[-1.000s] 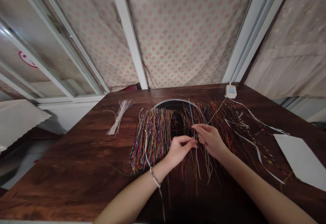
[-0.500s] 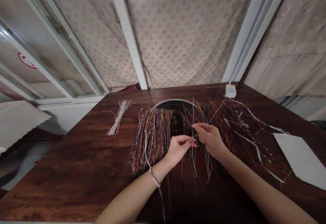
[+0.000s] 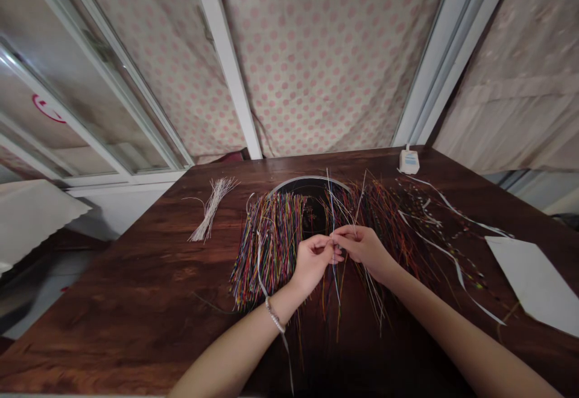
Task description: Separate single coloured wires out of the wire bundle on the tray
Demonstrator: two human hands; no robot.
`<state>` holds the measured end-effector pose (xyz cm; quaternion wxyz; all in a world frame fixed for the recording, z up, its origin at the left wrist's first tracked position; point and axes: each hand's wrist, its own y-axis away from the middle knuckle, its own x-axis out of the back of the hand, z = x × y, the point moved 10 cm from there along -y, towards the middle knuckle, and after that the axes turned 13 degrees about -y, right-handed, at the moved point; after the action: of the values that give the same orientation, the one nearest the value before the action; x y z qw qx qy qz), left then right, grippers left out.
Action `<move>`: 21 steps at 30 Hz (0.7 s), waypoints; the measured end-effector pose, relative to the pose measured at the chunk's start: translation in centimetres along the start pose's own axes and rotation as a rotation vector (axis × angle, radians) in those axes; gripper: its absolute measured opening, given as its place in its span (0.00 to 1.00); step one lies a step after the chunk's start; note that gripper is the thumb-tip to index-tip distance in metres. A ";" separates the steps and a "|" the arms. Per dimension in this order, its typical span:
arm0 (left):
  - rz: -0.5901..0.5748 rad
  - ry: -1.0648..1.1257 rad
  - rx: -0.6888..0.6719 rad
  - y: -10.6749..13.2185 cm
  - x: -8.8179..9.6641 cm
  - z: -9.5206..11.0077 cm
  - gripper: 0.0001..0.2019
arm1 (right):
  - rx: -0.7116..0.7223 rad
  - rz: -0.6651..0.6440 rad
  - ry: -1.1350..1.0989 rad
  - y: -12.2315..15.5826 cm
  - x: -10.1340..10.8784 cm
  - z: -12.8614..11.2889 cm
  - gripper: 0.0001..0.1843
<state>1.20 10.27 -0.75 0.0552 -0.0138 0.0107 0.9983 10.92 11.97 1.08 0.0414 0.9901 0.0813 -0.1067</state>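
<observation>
My left hand (image 3: 312, 265) pinches a thin pale cord (image 3: 331, 202) that stands nearly upright and trails below the fingers. Thumb and forefinger of my right hand (image 3: 368, 253) are pressed together close to the same cord, with their tips meeting the left fingers. Several thin white strings (image 3: 360, 199) pass through the right hand, some sticking up and others hanging below it. What exactly lies between the right fingertips is too small to tell. To the left of my hands is a thick spread of multicoloured cords (image 3: 269, 247); dark and orange cords (image 3: 393, 211) fan out on the right.
Behind the cords shows a round black tray (image 3: 309, 178) with a pale rim. On the brown table (image 3: 149, 289) lie a bundle of white strings (image 3: 211, 208), a small white box (image 3: 409, 161), beaded strands, white ribbons (image 3: 452, 259) and a white sheet (image 3: 529, 277).
My right hand has moved left and down to meet the left fingertips. The pale cord has shifted left, and the white strings now stick up above the right hand.
</observation>
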 end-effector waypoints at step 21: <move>-0.011 -0.103 -0.033 0.0 -0.1 -0.4 0.10 | -0.009 0.163 -0.183 -1.9 5.8 -0.6 0.15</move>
<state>1.30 10.29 -1.15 0.0608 0.0367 -0.0086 0.9974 16.32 14.74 0.27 0.0614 0.9793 -0.0030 -0.1927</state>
